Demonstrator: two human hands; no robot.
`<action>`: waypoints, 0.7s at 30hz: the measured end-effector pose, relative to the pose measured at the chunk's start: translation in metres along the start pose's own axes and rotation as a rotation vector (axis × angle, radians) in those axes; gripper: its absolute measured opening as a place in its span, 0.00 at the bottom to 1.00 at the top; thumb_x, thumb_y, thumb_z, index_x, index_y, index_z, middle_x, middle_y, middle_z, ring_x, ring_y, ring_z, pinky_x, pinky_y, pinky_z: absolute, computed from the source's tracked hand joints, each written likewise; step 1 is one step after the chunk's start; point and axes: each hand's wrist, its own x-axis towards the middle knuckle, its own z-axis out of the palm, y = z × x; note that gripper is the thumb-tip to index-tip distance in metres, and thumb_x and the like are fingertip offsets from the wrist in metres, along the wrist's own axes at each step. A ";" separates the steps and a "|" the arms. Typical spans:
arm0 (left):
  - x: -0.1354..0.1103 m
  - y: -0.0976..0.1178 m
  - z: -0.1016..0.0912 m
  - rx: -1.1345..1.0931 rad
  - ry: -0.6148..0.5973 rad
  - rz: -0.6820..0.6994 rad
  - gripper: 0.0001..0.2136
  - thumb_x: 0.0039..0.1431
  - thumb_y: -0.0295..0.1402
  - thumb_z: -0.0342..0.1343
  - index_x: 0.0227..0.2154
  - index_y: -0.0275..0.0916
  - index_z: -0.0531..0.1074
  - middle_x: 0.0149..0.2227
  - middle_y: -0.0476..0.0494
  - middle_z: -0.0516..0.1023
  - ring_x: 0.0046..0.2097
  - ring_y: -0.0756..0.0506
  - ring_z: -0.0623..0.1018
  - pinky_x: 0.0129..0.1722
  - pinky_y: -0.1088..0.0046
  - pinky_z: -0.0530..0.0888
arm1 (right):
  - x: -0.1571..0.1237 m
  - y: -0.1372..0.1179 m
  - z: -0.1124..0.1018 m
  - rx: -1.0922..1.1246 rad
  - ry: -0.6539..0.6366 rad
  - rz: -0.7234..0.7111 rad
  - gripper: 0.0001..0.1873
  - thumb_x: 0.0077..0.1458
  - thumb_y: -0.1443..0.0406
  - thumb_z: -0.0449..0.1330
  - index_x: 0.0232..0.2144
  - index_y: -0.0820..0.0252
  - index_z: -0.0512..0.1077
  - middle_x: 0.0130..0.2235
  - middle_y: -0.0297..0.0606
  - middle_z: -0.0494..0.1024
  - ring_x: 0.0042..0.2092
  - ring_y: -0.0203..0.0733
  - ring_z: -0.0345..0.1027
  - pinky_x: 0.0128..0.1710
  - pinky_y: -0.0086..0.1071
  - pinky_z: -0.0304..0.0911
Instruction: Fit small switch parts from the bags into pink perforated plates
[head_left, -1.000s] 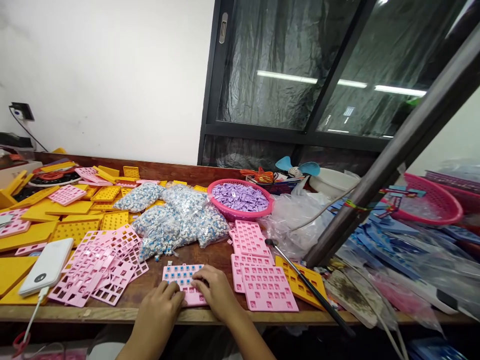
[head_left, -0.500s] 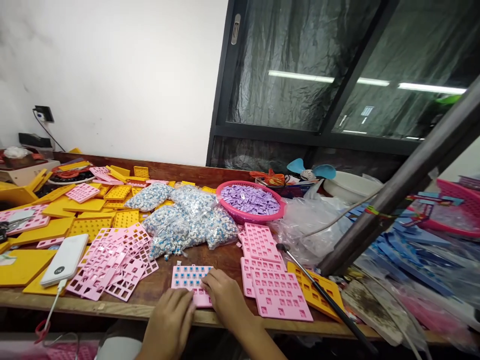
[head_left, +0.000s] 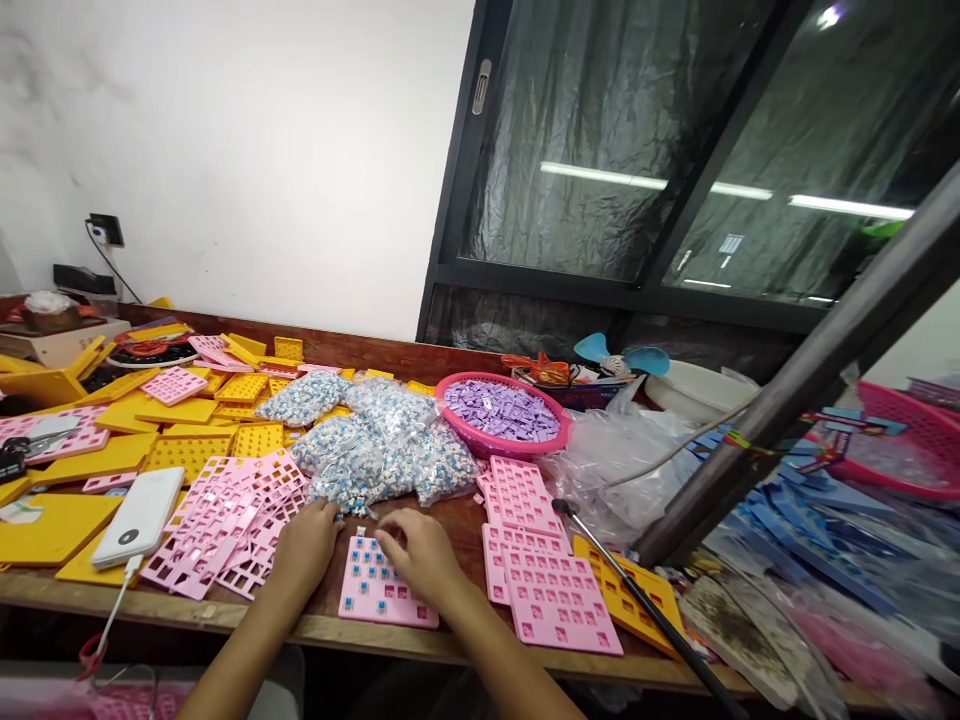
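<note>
On the bench before me lies a pink keyboard plate (head_left: 367, 607) with blue-topped key switches (head_left: 364, 588) in several of its square holes; other holes at the lower right are bare. My right hand (head_left: 424, 555) is over the plate's upper right part, fingers curled and tips close together near the top edge; anything between them is hidden. Off the plate's left side, my left hand (head_left: 309, 540) reaches to the front of the clear bags of switches (head_left: 375, 440), fingertips bent down together beside a few loose switches. What it pinches is too small to make out.
Pink lattice plates (head_left: 210, 530) are heaped at left, near a white power bank (head_left: 141, 515) and yellow plates (head_left: 52, 530). More pink plates (head_left: 562, 600) are stacked at right, beside a black rod (head_left: 637, 580). Behind stands a pink basket (head_left: 499, 445) of purple pieces.
My left hand has left the plate's lower left side and moved up and left to the loose switches. My right hand has shifted slightly up and left. The plate has turned a little.
</note>
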 end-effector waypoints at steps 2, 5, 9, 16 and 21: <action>-0.010 -0.002 -0.005 -0.046 0.002 0.011 0.10 0.68 0.31 0.49 0.43 0.40 0.76 0.43 0.41 0.81 0.46 0.42 0.80 0.46 0.67 0.74 | 0.029 -0.010 0.007 -0.056 -0.079 0.071 0.11 0.62 0.57 0.61 0.36 0.56 0.80 0.38 0.40 0.84 0.41 0.45 0.76 0.41 0.32 0.64; -0.034 -0.005 -0.016 -0.197 0.005 0.058 0.12 0.70 0.35 0.48 0.48 0.44 0.76 0.47 0.43 0.82 0.47 0.45 0.80 0.49 0.69 0.75 | 0.060 -0.019 0.022 -0.084 -0.115 0.111 0.08 0.52 0.59 0.69 0.29 0.58 0.81 0.35 0.45 0.84 0.40 0.50 0.77 0.39 0.35 0.65; -0.064 0.005 -0.028 -0.487 0.030 0.130 0.15 0.70 0.41 0.49 0.50 0.44 0.77 0.48 0.39 0.82 0.45 0.43 0.81 0.46 0.66 0.78 | 0.074 -0.016 0.026 0.010 -0.145 0.092 0.02 0.45 0.69 0.69 0.23 0.59 0.80 0.30 0.43 0.83 0.36 0.49 0.78 0.38 0.34 0.66; -0.064 0.052 -0.016 -0.325 -0.041 0.349 0.14 0.67 0.29 0.50 0.46 0.47 0.80 0.44 0.41 0.81 0.45 0.43 0.80 0.45 0.67 0.76 | 0.006 0.025 -0.004 0.535 -0.013 0.083 0.12 0.58 0.64 0.60 0.42 0.60 0.80 0.38 0.39 0.83 0.36 0.41 0.77 0.36 0.31 0.70; -0.047 0.077 -0.021 0.032 -0.265 0.312 0.12 0.63 0.27 0.53 0.35 0.47 0.82 0.39 0.43 0.83 0.43 0.40 0.81 0.43 0.64 0.74 | -0.052 0.051 0.001 0.850 0.127 0.241 0.12 0.49 0.60 0.71 0.34 0.61 0.80 0.32 0.36 0.79 0.32 0.40 0.72 0.33 0.32 0.68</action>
